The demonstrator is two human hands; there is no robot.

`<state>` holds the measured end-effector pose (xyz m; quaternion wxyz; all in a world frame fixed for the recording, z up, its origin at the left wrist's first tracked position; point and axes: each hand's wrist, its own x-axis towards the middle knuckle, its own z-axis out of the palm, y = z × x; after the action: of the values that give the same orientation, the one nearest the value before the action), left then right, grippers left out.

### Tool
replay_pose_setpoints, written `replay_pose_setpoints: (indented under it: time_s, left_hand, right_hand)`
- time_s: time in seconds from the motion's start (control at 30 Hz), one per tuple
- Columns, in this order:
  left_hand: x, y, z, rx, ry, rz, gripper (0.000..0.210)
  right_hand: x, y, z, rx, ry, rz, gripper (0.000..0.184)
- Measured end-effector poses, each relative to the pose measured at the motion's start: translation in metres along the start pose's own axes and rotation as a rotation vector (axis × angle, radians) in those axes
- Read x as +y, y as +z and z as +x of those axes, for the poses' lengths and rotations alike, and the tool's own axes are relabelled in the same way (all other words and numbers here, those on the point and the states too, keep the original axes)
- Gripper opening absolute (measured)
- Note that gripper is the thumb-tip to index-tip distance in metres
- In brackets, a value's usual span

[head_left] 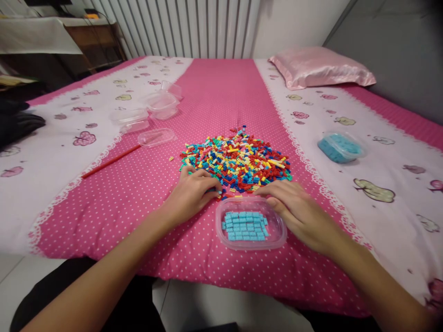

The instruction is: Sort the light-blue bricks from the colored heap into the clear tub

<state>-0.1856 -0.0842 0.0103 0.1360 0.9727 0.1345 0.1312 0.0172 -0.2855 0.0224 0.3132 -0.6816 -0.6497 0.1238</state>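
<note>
A heap of small mixed-colour building bricks (238,161) lies on the pink bedspread. At its near left edge is my left hand (195,189), fingers curled and thumb close to the index fingertip. Bits of blue and teal show by those fingertips, but I cannot make out what they pinch. Below the heap stands a clear plastic container (221,235), with light-blue bricks (245,226) laid in rows on its bottom. My right hand (294,207) is open at the container's right rim. Its fingers stretch toward the heap's near edge, and the thumb lies by the rim.
A lidded container of blue bricks (341,147) sits on the right. Clear containers (162,103) and a lid (156,137) are at the left, near a red stick (110,161). A pink pillow (321,67) rests at the far right. The bed's edge is nearest me.
</note>
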Motion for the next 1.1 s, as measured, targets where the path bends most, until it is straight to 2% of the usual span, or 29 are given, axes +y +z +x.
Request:
replay_pose_setpoints:
  time_s: [0.17, 0.37, 0.6, 0.73, 0.87, 1.1]
  left_hand:
    - [-0.002, 0.005, 0.0, -0.06, -0.011, -0.054, 0.013]
    - [-0.004, 0.007, -0.001, -0.001, -0.103, -0.004, 0.03]
    - [-0.01, -0.001, -0.001, 0.062, -0.103, 0.051, 0.025]
    - [-0.01, -0.011, -0.004, 0.046, -0.023, 0.048, 0.018]
    - [-0.01, -0.01, -0.006, -0.002, 0.091, 0.056, 0.01]
    - [-0.003, -0.005, -0.003, -0.015, 0.183, 0.092, 0.018]
  right_hand:
    - [0.001, 0.001, 0.0, -0.013, -0.001, -0.009, 0.039]
    - [0.001, 0.001, 0.0, -0.017, -0.013, -0.014, 0.038]
    - [0.0, 0.0, -0.001, -0.024, -0.018, -0.029, 0.039]
    - [0.0, 0.0, -0.002, -0.02, -0.018, -0.035, 0.038]
    - [0.001, 0.001, -0.001, -0.019, -0.02, -0.037, 0.038]
    - [0.002, 0.002, -0.003, -0.021, -0.021, -0.039, 0.037]
